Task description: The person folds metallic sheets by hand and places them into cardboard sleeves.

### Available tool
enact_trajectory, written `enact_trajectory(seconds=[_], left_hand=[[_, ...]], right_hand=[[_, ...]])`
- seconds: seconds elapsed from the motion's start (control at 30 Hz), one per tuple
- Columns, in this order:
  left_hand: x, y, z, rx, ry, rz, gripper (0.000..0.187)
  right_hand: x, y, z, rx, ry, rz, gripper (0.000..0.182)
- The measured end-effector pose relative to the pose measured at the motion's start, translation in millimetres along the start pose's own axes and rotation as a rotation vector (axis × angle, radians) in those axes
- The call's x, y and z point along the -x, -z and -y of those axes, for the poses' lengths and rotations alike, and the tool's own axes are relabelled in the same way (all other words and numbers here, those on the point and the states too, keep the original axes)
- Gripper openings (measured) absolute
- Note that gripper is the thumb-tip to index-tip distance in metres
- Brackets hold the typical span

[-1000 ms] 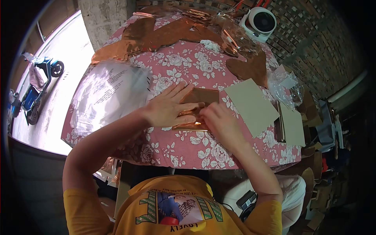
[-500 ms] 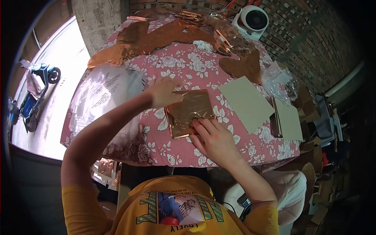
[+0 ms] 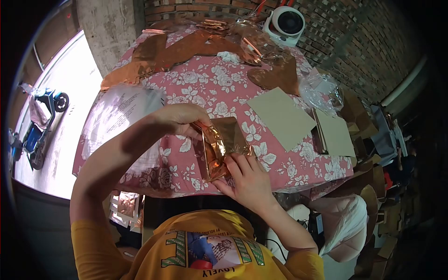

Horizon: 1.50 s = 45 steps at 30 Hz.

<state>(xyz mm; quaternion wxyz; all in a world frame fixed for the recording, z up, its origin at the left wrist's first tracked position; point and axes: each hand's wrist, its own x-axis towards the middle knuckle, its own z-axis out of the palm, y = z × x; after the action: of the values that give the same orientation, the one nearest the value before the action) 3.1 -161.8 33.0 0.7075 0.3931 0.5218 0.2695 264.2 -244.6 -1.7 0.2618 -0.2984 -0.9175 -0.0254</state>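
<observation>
A shiny copper-coloured foil packet (image 3: 233,132) lies on the pink floral tablecloth in front of me. My left hand (image 3: 184,120) pinches its upper left edge, and the foil there is lifted and creased. My right hand (image 3: 247,179) rests on the packet's lower right part, fingertips pressed on the foil and thumb at the lower edge. To the left is a pile of clear plastic bags (image 3: 119,116) with printed text. A pale green-grey sheet of board (image 3: 282,119) lies to the right.
Large copper foil pieces (image 3: 186,49) spread across the back of the table (image 3: 186,79). Crumpled clear plastic (image 3: 322,91) and another pale board (image 3: 335,133) lie at the right. A white fan (image 3: 284,25) stands at the back. Beyond the table's left side is a blue scooter (image 3: 42,126).
My left hand has gone from resting open near the packet's top to gripping its upper left edge, raising the foil. The packet has shifted slightly toward me. The whole view has shifted a little.
</observation>
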Motion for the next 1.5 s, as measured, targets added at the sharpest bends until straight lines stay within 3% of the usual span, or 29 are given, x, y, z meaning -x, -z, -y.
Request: enact_trajectory(seconds=[0.13,0.2,0.23,0.3,0.33,0.37,0.43,0.47,0.5,0.53,0.57,0.63,0.67,0.77,1.0,1.03,1.1,1.17,1.23,1.27,1.33,1.5], left_hand=[[6.5,2.1,2.6,0.149,-0.029,0.155,0.018],[12.3,0.1,5.4,0.114,-0.409,0.279,0.023],[5.6,-3.1,-1.5,0.106,-0.410,0.288,0.023],[-20.4,-10.8,-22.4,0.507,-0.218,0.425,0.029],[-31.9,-20.8,-36.5,0.365,-0.206,0.336,0.026],[-40.3,-34.7,-39.5,0.193,-0.333,0.163,0.024],[-67.2,-56.7,-40.8,-0.263,-0.469,-0.135,0.022],[-87.2,-60.2,-31.5,-0.622,-0.680,-0.207,0.021],[-101.2,-65.4,-22.8,-0.984,-0.889,-0.278,0.021],[-109.7,-71.9,-21.4,-0.976,-0.733,-0.189,0.030],[-120.2,-73.3,-12.9,-0.973,-0.741,-0.178,0.030],[-128.9,-76.4,-0.1,-1.335,-1.167,-0.291,0.041],[-133.2,-73.7,3.6,-1.384,-1.000,-0.249,0.050],[-105.0,-69.9,11.3,-1.553,-1.039,-0.291,0.047],[-19.6,-62.7,41.6,-1.521,-1.077,-0.467,0.045],[-10.7,-64.9,45.5,-1.521,-1.063,-0.479,0.045],[4.8,-76.2,52.2,-1.495,-0.842,-0.504,0.046],[19.4,-87.3,49.7,-1.474,-0.851,-0.509,0.043],[29.2,-93.0,43.2,-1.218,-0.732,-0.280,0.041],[26.4,-88.8,43.0,-1.218,-0.734,-0.276,0.041],[14.0,-71.2,47.5,-1.435,-0.913,-0.497,0.040],[16.0,-74.2,51.0,-1.452,-0.807,-0.456,0.044]], right_hand=[[4.3,-8.1,-6.4,0.081,0.009,-0.091,0.038],[3.8,-1.2,-11.6,0.113,0.018,-0.146,0.033],[0.9,7.2,-14.4,0.031,-0.059,-0.214,0.029],[3.2,12.0,-34.2,-0.090,-0.236,-0.329,0.014],[1.5,22.1,-42.9,-0.243,-0.435,-0.339,0.011],[-1.9,32.4,-53.0,-0.397,-0.633,-0.346,0.014],[-0.9,32.7,-92.2,-0.854,-0.873,-0.529,0.023],[9.9,24.1,-127.5,-0.928,-0.907,-0.510,0.020],[7.3,28.7,-137.1,-1.008,-1.006,-0.535,0.020],[7.2,32.8,-144.6,-1.088,-1.104,-0.561,0.020],[13.5,36.8,-153.7,-1.112,-1.109,-0.496,0.020],[24.1,36.4,-172.2,-1.124,-1.172,-0.410,0.019],[29.1,34.4,-177.5,-1.162,-1.163,-0.410,0.017],[26.5,36.1,-170.4,-1.196,-1.158,-0.373,0.017],[8.6,27.9,-141.4,-1.202,-1.219,-0.217,0.021],[9.7,26.0,-140.8,-1.224,-1.214,-0.224,0.020],[11.4,25.9,-139.7,-1.237,-1.213,-0.228,0.019],[10.7,26.3,-137.7,-1.270,-1.197,-0.230,0.019],[13.7,25.6,-140.3,-1.299,-1.185,-0.241,0.017],[13.9,25.9,-139.6,-1.296,-1.188,-0.244,0.017],[13.2,26.7,-136.2,-1.333,-1.178,-0.265,0.016],[7.1,26.2,-120.7,-1.344,-1.166,-0.267,0.017]])
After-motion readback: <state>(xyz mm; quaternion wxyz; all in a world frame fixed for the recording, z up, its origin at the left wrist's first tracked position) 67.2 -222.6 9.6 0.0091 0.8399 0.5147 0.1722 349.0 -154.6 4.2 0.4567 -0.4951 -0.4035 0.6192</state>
